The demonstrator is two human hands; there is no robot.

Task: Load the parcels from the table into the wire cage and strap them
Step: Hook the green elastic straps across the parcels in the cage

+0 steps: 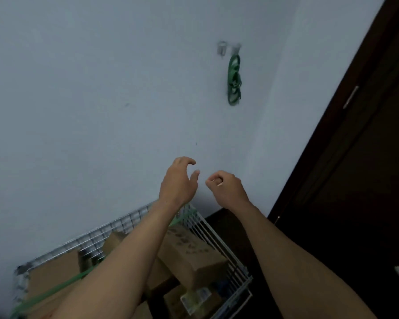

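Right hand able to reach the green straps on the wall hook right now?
Probably yes: only bare wall lies between the right hand and the green straps, though they hang well above it, so it needs a stretch upward.

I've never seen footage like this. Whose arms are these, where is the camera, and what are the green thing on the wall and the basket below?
There is no machine here. A person wears one wide-angle camera on the head, so you see that person's own two bare arms reaching forward. The left hand is raised with loosely bent fingers and holds nothing. The right hand beside it has its fingers curled in, and I can see nothing in it. Above them, a coil of green strap hangs from a hook on the pale wall. Below is a wire cage with cardboard parcels inside, and one green strap runs across them. A dark door stands on the right.
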